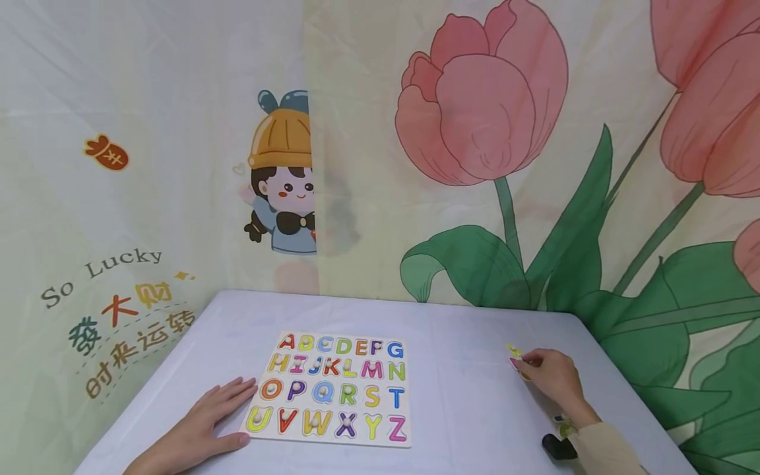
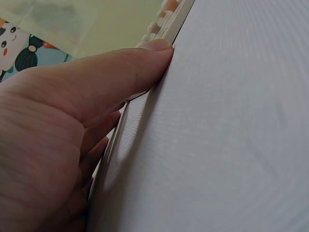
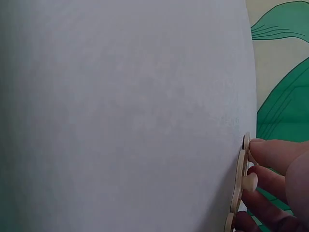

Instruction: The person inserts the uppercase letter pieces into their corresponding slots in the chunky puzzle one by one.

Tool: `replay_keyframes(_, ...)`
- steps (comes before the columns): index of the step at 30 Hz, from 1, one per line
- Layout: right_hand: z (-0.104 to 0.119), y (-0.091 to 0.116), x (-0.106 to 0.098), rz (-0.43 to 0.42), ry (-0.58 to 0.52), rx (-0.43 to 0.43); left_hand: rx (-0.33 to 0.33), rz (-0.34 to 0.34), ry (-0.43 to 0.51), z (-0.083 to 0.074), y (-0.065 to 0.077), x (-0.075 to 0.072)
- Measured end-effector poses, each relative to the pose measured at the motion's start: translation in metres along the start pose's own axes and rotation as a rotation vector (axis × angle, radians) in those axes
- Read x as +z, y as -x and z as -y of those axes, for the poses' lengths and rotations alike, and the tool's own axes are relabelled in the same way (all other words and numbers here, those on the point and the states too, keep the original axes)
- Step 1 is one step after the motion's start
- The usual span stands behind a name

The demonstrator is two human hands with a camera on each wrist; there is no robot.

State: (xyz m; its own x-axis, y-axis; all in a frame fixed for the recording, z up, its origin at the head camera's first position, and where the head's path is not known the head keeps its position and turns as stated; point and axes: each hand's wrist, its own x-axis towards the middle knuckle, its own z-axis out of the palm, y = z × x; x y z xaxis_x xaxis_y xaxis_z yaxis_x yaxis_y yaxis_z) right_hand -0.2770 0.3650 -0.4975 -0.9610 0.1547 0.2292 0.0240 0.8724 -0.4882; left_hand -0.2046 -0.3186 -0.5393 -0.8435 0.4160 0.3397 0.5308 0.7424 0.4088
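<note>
A wooden alphabet puzzle board [image 1: 332, 445] lies on the table, its colourful letters in rows, many bearing small round knobs. At its left edge my left hand [image 1: 198, 425] lies with fingers extended; the thumb [image 2: 140, 60] touches the board's side in the left wrist view. Over on the right, my right hand [image 1: 552, 376] pinches a wooden letter piece [image 3: 246, 141] between thumb and fingers. A knobbed letter piece [image 3: 238, 181] is close under those fingers. Yellow-green and pink bits [image 1: 513, 351] show past the fingertips; which letters they are is hidden.
The table [image 1: 457, 369] is covered in white cloth. A black object [image 1: 558, 447] is beside the right sleeve, with a small greenish piece [image 1: 567, 429] near the wrist. Behind the table hangs a curtain [image 1: 362, 165] printed with tulips and a cartoon figure.
</note>
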Motion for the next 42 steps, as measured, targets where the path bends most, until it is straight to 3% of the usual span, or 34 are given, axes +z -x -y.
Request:
replay_keyframes(4, 0.003, -0.003, 0.003, -0.026, 0.018, 0.028, -0.005, -0.002, 0.004, 0.000, 0.000, 0.000)
replay_keyframes(9, 0.005, -0.003, 0.004, -0.027, 0.022, 0.056, 0.059, -0.049, -0.020, 0.000, 0.000, 0.001)
replay_keyframes(13, 0.018, 0.002, 0.003, -0.007, -0.016, 0.051, 0.073, -0.055, -0.030, 0.001, 0.002, 0.001)
replay_keyframes(21, 0.073, 0.027, 0.015, 0.075, -0.073, -0.108, 0.009, -0.012, -0.007, -0.002, 0.001, -0.002)
replay_keyframes(32, 0.171, 0.090, 0.043, 0.273, -0.214, -0.173, 0.050, -0.028, -0.040, 0.000, 0.001, -0.003)
replay_keyframes(42, 0.198, 0.123, 0.070, 0.396, -0.348, -0.135, 0.032, -0.009, -0.022, 0.002, 0.000, -0.002)
